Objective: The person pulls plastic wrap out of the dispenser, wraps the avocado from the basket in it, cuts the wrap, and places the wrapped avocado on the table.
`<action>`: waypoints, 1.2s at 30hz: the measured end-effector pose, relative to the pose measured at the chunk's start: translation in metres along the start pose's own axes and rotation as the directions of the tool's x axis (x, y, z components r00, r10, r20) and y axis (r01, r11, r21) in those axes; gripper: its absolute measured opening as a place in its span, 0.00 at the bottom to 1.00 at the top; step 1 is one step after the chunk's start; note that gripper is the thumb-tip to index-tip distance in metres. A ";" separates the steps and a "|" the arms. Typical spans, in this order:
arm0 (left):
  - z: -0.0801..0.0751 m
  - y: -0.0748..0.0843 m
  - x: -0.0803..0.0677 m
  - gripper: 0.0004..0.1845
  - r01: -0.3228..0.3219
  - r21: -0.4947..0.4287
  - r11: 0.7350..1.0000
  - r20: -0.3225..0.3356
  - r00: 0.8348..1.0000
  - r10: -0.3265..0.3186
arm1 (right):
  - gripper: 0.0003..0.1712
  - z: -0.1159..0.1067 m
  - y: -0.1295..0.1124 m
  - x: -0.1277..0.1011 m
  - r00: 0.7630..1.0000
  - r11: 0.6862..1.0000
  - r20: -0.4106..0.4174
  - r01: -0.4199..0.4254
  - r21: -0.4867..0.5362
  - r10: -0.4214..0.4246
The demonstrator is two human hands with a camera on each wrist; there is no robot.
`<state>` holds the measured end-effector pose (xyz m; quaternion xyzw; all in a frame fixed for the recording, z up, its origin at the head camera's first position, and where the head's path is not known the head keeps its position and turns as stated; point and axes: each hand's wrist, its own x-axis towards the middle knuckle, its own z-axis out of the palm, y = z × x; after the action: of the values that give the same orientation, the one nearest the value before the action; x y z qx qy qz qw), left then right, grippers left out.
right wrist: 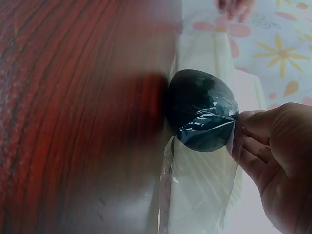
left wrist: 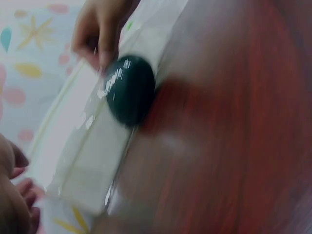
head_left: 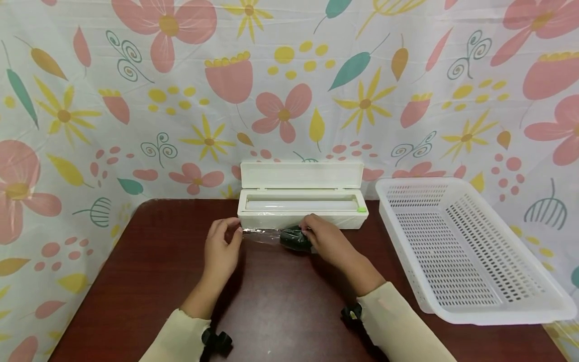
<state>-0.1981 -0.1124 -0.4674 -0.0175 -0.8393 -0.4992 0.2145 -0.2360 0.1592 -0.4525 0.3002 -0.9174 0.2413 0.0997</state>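
Observation:
A dark green, smooth, rounded thing (head_left: 296,240) lies in clear cling film (head_left: 262,236), close against the front of a white cling film dispenser box (head_left: 271,221). My right hand (head_left: 326,240) pinches the film at the green thing's upper right side; the right wrist view shows creases running from the thumb (right wrist: 263,122) across the green thing (right wrist: 202,109). At the box's left front corner, my left hand (head_left: 222,251) pinches the film's left edge between thumb and fingers. The film stretches between both hands along the box front.
The box's hinged lid (head_left: 302,176) stands up at the back, with a film roll (head_left: 300,205) inside and a small green slider (head_left: 361,209) at its right end. A white perforated basket (head_left: 452,251) stands on the right of the brown table (head_left: 289,311). A flowered cloth (head_left: 289,75) hangs behind.

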 end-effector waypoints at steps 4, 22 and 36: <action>0.014 0.018 -0.015 0.10 -0.244 0.050 0.968 0.091 0.967 0.239 | 0.04 0.000 0.000 0.000 1.000 1.000 -0.005 -0.010 0.014 0.010; 0.068 0.043 -0.034 0.30 -0.411 0.282 0.867 0.516 0.827 0.224 | 0.03 -0.002 -0.001 0.003 0.994 0.993 0.041 -0.100 0.057 0.098; 0.080 0.044 -0.031 0.35 -0.336 0.281 0.899 0.457 0.870 0.183 | 0.11 0.002 0.001 0.001 0.994 0.992 -0.010 -0.112 0.065 0.113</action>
<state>-0.1865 -0.0164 -0.4753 -0.2002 -0.9306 -0.2915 0.0947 -0.2372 0.1580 -0.4545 0.2494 -0.9240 0.2779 0.0823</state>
